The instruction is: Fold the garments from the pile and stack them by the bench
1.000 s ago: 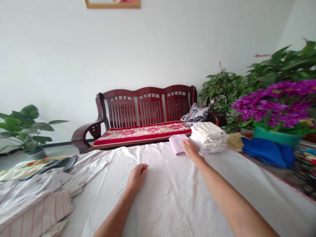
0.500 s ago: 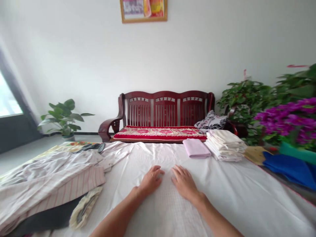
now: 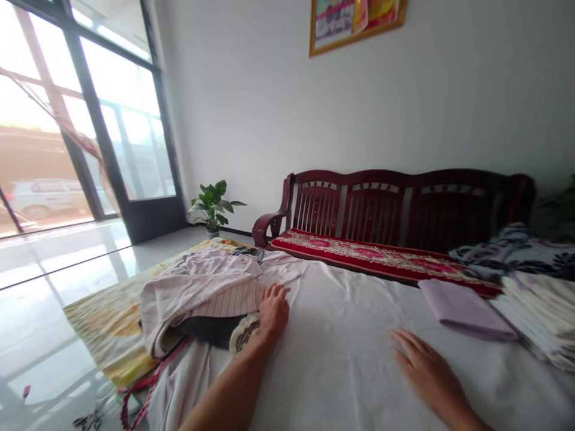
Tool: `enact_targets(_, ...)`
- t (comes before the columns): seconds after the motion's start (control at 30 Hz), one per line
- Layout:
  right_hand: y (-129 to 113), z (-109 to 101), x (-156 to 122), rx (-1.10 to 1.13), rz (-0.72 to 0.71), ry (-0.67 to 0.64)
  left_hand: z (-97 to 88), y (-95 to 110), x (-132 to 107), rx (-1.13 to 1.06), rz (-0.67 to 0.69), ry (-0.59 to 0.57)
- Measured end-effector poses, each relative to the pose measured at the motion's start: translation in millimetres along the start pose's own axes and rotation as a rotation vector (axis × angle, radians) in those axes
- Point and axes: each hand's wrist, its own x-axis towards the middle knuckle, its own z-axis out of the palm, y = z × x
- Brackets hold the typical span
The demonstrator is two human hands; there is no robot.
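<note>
My left hand (image 3: 273, 311) rests at the right edge of a pile of loose clothes, its fingers slightly bent against a pink-striped cloth (image 3: 220, 296); no firm grip shows. Below that cloth lie a dark fabric (image 3: 206, 330) and a cream ruffled edge (image 3: 242, 333), close to my left wrist. My right hand (image 3: 426, 372) holds nothing; its fingers stretch out over the white sheet (image 3: 332, 359) on the table. Beyond it on the right lie a folded lilac cloth (image 3: 465, 308) and a stack of folded white cloths (image 3: 541, 314).
Behind the table stands a dark red wooden bench (image 3: 377, 209) with a red floral cover and a patterned pillow (image 3: 521, 254). A yellow cloth (image 3: 108, 311) hangs at the table's left side. Farther back are a potted plant (image 3: 213, 206) and a glass door (image 3: 130, 131).
The view has turned left, bringing the door into sight. My left hand has moved from the middle of the sheet to the clothes pile. The hands are farther apart.
</note>
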Motion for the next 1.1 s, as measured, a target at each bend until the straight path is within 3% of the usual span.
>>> enact_targets(0.17, 11, 3, 1, 0.100, 0.047, -0.024, -17.1, -3, 6, 0.083, -0.029, 0.175)
enact_targets(0.33, 23, 12, 1, 0.159, 0.078, -0.005, -49.3, -17, 13, 0.255, -0.201, 0.290)
enact_targets(0.53, 26, 14, 2, 0.188, 0.085, -0.003, -85.9, -51, 8, 0.378, -0.447, 0.255)
enact_targets(0.77, 26, 12, 3, 0.193, 0.084, -0.001, -111.9, -85, 12, 0.258, -0.565, 0.234)
enact_targets(0.87, 24, 11, 4, 0.212, 0.088, -0.006, -119.1, -76, 27, 0.032, -0.496, 0.394)
enact_targets(0.97, 23, 10, 5, 0.226, 0.091, -0.015, -112.1, -48, 49, -0.331, -0.292, 0.546)
enact_targets(1.03, 23, 8, 5, 0.235, 0.090, -0.025, -97.7, -23, 64, -0.543, -0.171, 0.504)
enact_targets(1.1, 22, 4, 5, 0.242, 0.082, -0.038, -78.0, -2, 75, -0.610, -0.104, 0.290)
